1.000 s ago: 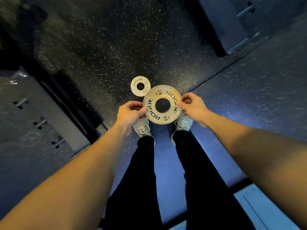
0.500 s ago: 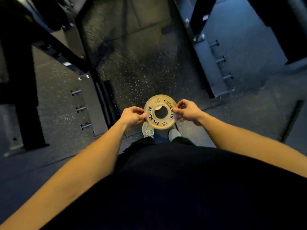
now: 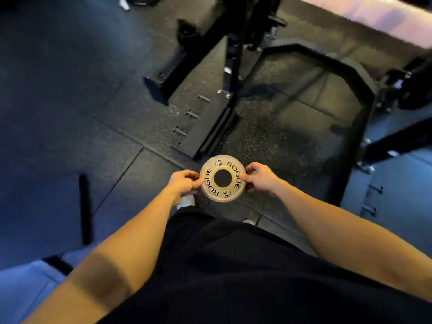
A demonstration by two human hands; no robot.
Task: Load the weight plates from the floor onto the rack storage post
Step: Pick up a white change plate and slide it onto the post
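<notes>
Got the little change plate [image 3: 222,178] up in front of my waist, face toward me, off the floor completely. It's a flat pale disc, sort of cream with scuffed, worn-looking patches, round hole dead centre. Black lettering reads ROGUE twice, once curving up the 9 o'clock side and once down the 3 o'clock side, and there's "0.5" at about 11 o'clock and again at 5 o'clock with tiny print next to it I can't make out.

My left hand [image 3: 184,184] is pinching the rim at 9 o'clock, thumb on the face and the other fingers curled behind. My right hand [image 3: 259,177] does the same at 3 o'clock, thumb tip pressed just inside the edge. Both grips closed on the plate, nothing else touching it.

Underfoot is black rubber flooring [image 3: 275,141] with light speckles, laid in tiles with visible seams. At 12 o'clock a black steel rack upright [image 3: 236,66] and its base run away from me, with a row of short metal pegs [image 3: 187,122] sticking out of a sloped panel around 11 o'clock. A black frame [image 3: 364,94] borders the speckled patch out toward 2 o'clock. Open flooring all along 9 o'clock. It's a bit blurry up top.
</notes>
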